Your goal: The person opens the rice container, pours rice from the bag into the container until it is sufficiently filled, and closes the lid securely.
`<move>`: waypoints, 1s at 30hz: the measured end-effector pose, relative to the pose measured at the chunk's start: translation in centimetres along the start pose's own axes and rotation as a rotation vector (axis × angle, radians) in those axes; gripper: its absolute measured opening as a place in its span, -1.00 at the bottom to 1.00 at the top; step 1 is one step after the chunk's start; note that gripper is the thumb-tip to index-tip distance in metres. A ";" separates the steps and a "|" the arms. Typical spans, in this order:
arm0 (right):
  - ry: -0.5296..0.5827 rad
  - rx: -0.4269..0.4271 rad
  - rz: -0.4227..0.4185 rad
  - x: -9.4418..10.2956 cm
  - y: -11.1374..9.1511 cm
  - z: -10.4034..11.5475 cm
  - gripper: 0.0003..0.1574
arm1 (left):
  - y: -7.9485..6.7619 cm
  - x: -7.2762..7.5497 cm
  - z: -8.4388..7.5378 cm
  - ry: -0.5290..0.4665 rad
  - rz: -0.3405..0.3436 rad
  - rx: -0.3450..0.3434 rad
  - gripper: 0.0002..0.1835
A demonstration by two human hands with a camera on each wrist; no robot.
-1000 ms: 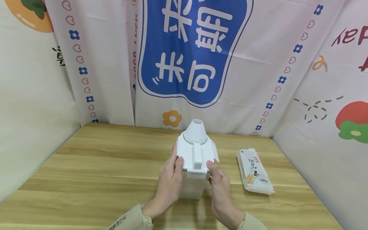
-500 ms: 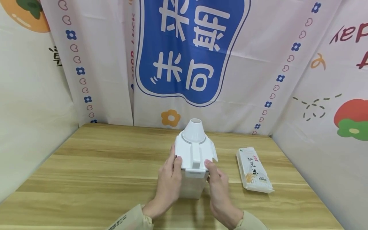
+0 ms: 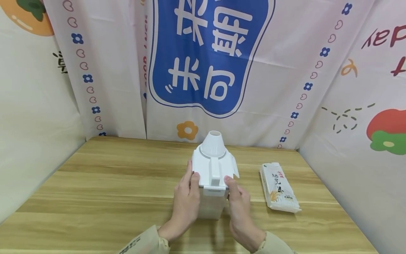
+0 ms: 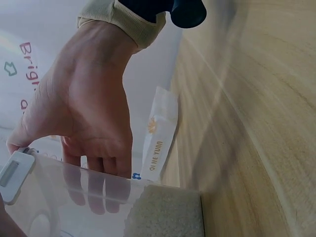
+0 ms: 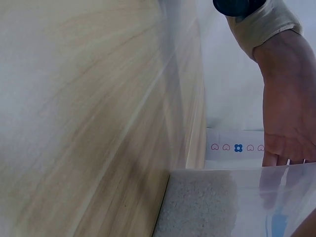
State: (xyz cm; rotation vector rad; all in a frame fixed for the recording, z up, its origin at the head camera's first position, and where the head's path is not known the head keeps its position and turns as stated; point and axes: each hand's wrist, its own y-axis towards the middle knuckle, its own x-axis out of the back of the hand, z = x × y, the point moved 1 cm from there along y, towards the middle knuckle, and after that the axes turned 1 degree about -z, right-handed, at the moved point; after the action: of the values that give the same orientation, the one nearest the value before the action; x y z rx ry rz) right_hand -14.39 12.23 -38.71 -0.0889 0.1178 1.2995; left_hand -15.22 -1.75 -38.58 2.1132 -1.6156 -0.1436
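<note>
A rice storage container [image 3: 211,204] stands on the wooden table in front of me. Its white lid [image 3: 203,169] carries a cone-shaped spout [image 3: 213,145], and a latch [image 3: 214,191] sits at the front. Through the clear walls, white rice [image 4: 165,212] shows in the bottom part. My left hand [image 3: 184,203] holds the near left side, thumb on the lid's edge. On the opposite side my right hand [image 3: 240,208] grips likewise, its thumb at the lid's front right corner. Each wrist view shows the opposite hand's fingers against the container's wall.
A white printed rice packet [image 3: 280,187] lies on the table [image 3: 120,194] to the right of the container. Printed cloth walls [image 3: 269,84] enclose the back and both sides.
The head view has drifted a little, so everything sits slightly further left. Both hands keep their places on the container.
</note>
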 end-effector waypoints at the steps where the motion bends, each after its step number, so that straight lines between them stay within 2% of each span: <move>1: -0.001 0.000 -0.001 0.0 0.0 0.0 -0.50 | 0.0 0.0 0.0 0.000 -0.001 0.000 -0.45; 12: -0.013 0.004 -0.020 0.0 0.0 -0.1 -0.48 | 0.0 -0.1 -0.1 0.002 -0.005 0.024 -0.46; 30: -0.028 0.011 -0.001 0.1 0.0 0.0 -0.47 | -0.2 -0.3 -0.2 -0.038 -0.016 0.040 -0.47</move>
State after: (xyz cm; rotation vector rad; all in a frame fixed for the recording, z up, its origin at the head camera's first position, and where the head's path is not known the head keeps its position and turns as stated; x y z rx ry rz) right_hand -14.34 12.34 -38.71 -0.0616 0.1008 1.2986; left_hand -15.06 -1.35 -38.51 2.1664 -1.6363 -0.1594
